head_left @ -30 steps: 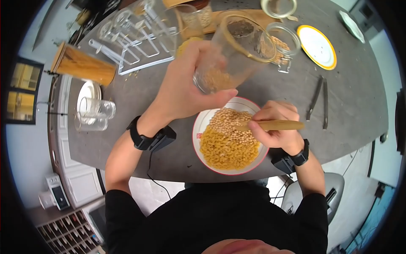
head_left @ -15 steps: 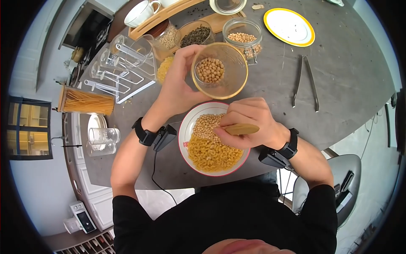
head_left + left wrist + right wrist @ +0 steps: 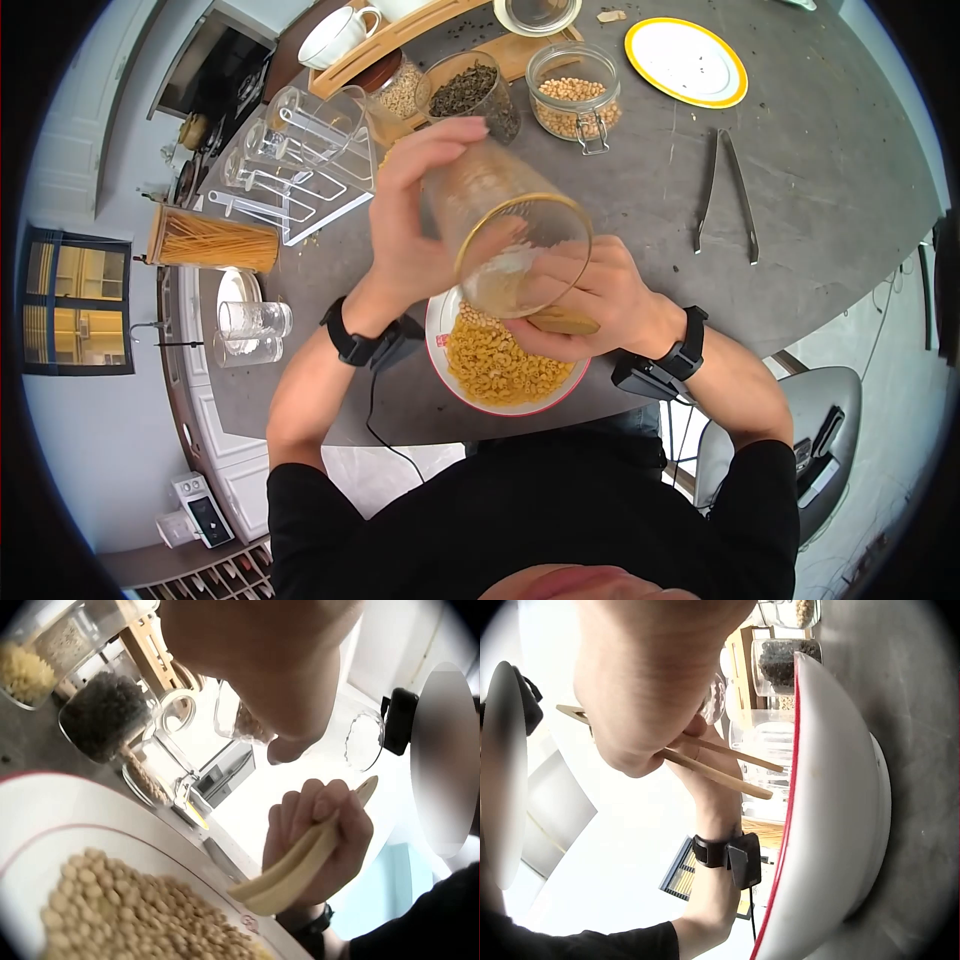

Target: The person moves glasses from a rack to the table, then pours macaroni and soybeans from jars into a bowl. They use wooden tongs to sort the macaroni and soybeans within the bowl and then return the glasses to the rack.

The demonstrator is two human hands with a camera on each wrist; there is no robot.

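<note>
My left hand (image 3: 405,205) grips a clear glass jar (image 3: 450,205) with a gold rim, tilted so its mouth faces me and the right hand. Pale round beans show inside that jar in the left wrist view. Wooden tongs (image 3: 300,866) are held in my right hand (image 3: 605,295), their two arms (image 3: 720,776) slightly apart over the bowl's rim, with nothing between the tips. Below both hands stands a white bowl (image 3: 825,802) with a red rim, holding yellow pasta (image 3: 505,365) and pale beans (image 3: 127,900). The jar and right hand hide the bowl's far side in the head view.
Behind are a clip-top jar of beans (image 3: 572,95), a jar of dark dried leaves (image 3: 465,90) and a glass rack (image 3: 300,190). To the right lie metal tongs (image 3: 708,195) and a yellow-rimmed plate (image 3: 685,62). A spaghetti container (image 3: 218,240) and glasses (image 3: 255,320) stand left.
The left hand first turned the jar mouth-up, showing the beans inside, then tipped it and brought its rim over the right hand. The right hand keeps the wooden tongs above the bowl.
</note>
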